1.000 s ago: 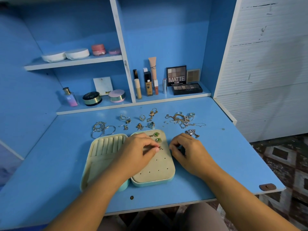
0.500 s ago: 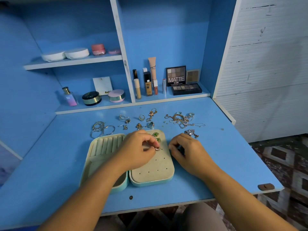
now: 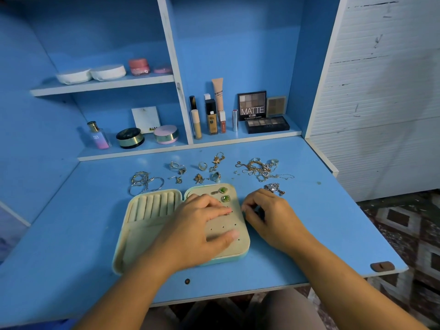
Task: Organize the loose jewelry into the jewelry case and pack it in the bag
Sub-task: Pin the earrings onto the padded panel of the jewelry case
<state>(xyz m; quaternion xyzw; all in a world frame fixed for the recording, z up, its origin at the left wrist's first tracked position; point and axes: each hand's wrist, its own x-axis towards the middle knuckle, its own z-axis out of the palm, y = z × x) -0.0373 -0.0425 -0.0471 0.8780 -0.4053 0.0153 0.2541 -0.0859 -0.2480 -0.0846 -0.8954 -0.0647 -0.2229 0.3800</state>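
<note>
Pale-green hinged jewelry case (image 3: 145, 234) open on blue counter (image 3: 314, 234). Left hand (image 3: 197, 227) fingers (image 3: 217, 208) nearly straight, pressing small gold stud (image 3: 228, 213) at their tips into the perforated panel, likely seating its post. Right hand (image 3: 271, 217) fingers curled beside the case, contents untellable. Tangled gold and silver chains (image 3: 259, 169) wait beyond the fingers

Left hand (image 3: 200, 225) flat, fingers spread; right hand (image 3: 269, 216) curled.

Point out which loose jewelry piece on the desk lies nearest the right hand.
The sparkly silver piece, just beyond the right hand; the chain tangle lies farther back and the bangles far left.
</note>
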